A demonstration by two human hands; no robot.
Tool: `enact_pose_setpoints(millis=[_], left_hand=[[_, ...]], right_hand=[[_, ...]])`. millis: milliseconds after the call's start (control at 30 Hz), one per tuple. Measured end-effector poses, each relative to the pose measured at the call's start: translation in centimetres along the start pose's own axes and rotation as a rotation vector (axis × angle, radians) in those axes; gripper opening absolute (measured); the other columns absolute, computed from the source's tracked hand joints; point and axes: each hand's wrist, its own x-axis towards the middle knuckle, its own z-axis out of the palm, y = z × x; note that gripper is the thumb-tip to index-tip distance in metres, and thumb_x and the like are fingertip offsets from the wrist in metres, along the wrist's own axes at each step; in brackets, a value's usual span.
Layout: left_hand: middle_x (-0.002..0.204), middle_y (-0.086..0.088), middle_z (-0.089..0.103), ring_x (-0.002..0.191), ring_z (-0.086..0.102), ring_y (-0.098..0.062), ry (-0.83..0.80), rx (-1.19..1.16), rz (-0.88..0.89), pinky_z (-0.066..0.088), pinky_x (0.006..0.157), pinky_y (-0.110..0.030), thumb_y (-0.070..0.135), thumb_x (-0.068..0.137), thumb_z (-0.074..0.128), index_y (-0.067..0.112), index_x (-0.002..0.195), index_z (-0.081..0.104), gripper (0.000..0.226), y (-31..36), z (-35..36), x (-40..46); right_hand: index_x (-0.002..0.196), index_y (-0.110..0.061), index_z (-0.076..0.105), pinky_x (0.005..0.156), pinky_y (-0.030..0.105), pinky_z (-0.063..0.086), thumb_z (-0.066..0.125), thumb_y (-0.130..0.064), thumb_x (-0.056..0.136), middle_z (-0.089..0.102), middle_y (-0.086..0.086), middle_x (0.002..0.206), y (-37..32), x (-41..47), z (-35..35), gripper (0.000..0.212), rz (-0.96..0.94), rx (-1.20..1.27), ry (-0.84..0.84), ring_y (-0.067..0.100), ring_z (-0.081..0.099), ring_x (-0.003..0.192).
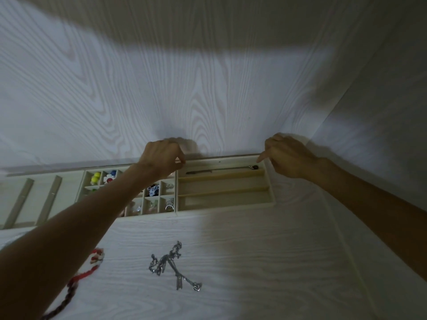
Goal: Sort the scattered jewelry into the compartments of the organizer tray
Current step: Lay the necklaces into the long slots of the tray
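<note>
The wooden organizer tray [225,207] stands against the wall, with small square compartments on the left and three long slots on the right. A thin silver necklace [221,170] lies stretched along the farthest long slot, its dark pendant [254,167] at the right end. My left hand [161,159] hovers over that slot's left end with fingers curled, and I see nothing in it. My right hand [286,155] is over the right end, fingers curled, with one fingertip just above the pendant. A tangle of silver chains [172,265] and a red braided cord [91,267] lie on the table in front.
The small compartments hold colourful beads [96,177], a blue-patterned piece [153,190] and a ring [169,207]. Two grey bars [20,199] lie in the tray's left section. The two nearer long slots [224,187] hold nothing. The wall rises right behind the tray.
</note>
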Motion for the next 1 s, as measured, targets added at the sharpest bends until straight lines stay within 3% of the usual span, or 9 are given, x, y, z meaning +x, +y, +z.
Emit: enact_pose_setpoints(millis=[67, 167, 267, 633, 833, 1000], left_hand=[[0.118, 0.006, 0.064, 0.107, 0.059, -0.018, -0.031, -0.011, -0.012, 0.044, 0.085, -0.031, 0.034, 0.089, 0.063, 0.03, 0.107, 0.07, 0.021, 0.4, 0.3, 0.3], [0.118, 0.007, 0.065, 0.108, 0.06, -0.018, -0.079, -0.038, -0.03, 0.043, 0.088, -0.032, 0.038, 0.087, 0.064, 0.029, 0.109, 0.07, 0.025, 0.9, 1.2, 0.7], [0.118, 0.004, 0.065, 0.109, 0.059, -0.021, -0.1, -0.044, -0.021, 0.043, 0.088, -0.033, 0.043, 0.087, 0.062, 0.029, 0.113, 0.068, 0.03, 1.3, 2.2, 1.0], [0.111, 0.001, 0.065, 0.099, 0.06, -0.02, -0.093, -0.035, -0.013, 0.046, 0.083, -0.032, 0.033, 0.087, 0.065, 0.03, 0.101, 0.071, 0.016, 1.3, 2.9, 1.5], [0.118, -0.001, 0.059, 0.109, 0.054, -0.021, -0.088, 0.048, 0.037, 0.04, 0.088, -0.032, 0.031, 0.091, 0.06, 0.023, 0.107, 0.067, 0.02, 1.4, 3.0, 1.7], [0.106, -0.006, 0.062, 0.097, 0.057, -0.025, -0.068, 0.087, 0.049, 0.039, 0.078, -0.032, 0.026, 0.092, 0.055, 0.017, 0.108, 0.067, 0.021, 1.0, 3.1, 1.4]], right_hand=[[0.123, -0.023, 0.062, 0.079, 0.024, 0.018, 0.043, 0.01, 0.083, 0.056, 0.013, 0.107, -0.4, 0.1, -0.2, 0.055, -0.059, -0.094, -0.042, 0.031, 0.046, 0.105], [0.14, -0.036, 0.039, 0.086, 0.026, 0.022, 0.04, 0.002, 0.088, 0.047, 0.004, 0.118, -0.9, -0.1, -0.5, 0.064, -0.091, -0.294, -0.152, 0.023, 0.039, 0.112], [0.144, -0.039, 0.027, 0.091, 0.027, 0.025, 0.039, -0.003, 0.09, 0.042, 0.002, 0.124, -1.2, -0.3, -0.4, 0.066, -0.034, -0.324, -0.237, 0.02, 0.036, 0.117], [0.146, -0.038, 0.024, 0.09, 0.03, 0.028, 0.041, -0.004, 0.089, 0.042, 0.004, 0.125, -1.6, -0.2, 0.3, 0.069, 0.046, -0.276, -0.291, 0.022, 0.036, 0.118], [0.147, -0.038, 0.021, 0.092, 0.03, 0.029, 0.042, -0.008, 0.09, 0.041, 0.003, 0.127, -1.7, -0.1, 0.4, 0.067, 0.051, -0.302, -0.298, 0.022, 0.036, 0.119], [0.146, -0.039, 0.021, 0.091, 0.03, 0.029, 0.042, -0.008, 0.091, 0.043, 0.002, 0.123, -1.9, -0.2, 0.8, 0.067, 0.037, -0.303, -0.262, 0.021, 0.038, 0.117]])
